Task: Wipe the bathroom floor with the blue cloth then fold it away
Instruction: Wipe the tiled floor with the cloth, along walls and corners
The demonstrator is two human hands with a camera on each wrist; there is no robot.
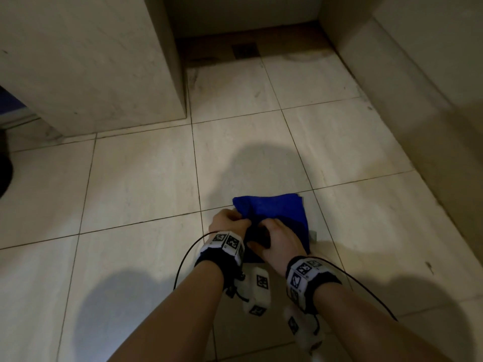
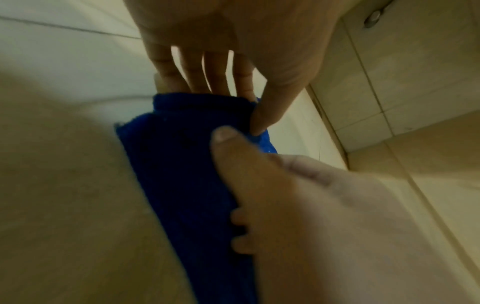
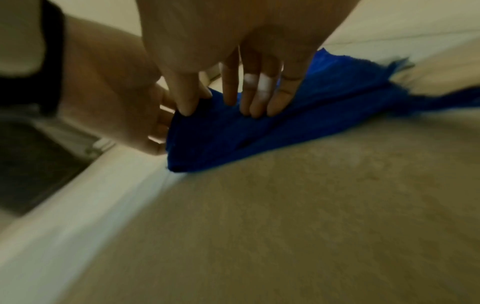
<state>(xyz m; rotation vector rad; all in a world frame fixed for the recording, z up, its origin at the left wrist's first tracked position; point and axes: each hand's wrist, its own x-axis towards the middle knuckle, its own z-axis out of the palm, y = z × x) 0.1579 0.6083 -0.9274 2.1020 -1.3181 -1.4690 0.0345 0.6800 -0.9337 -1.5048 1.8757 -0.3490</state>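
Note:
The blue cloth [image 1: 274,210] lies partly folded on the pale tiled floor [image 1: 136,178], just ahead of both hands. My left hand [image 1: 227,222] pinches its near left edge; in the left wrist view the left hand [image 2: 249,107] has its thumb in front of the cloth [image 2: 182,164] and its fingers behind. My right hand [image 1: 277,236] holds the near edge beside it. In the right wrist view the right hand [image 3: 223,105] has its thumb at the fold and its fingers laid on the cloth [image 3: 285,127]. The two hands almost touch.
A floor drain [image 1: 245,50] sits in the far recess. A tiled block [image 1: 91,61] rises at the left and a low ledge [image 1: 431,100] runs along the right. A dark object [image 1: 5,168] shows at the left edge. Cables trail from both wrists.

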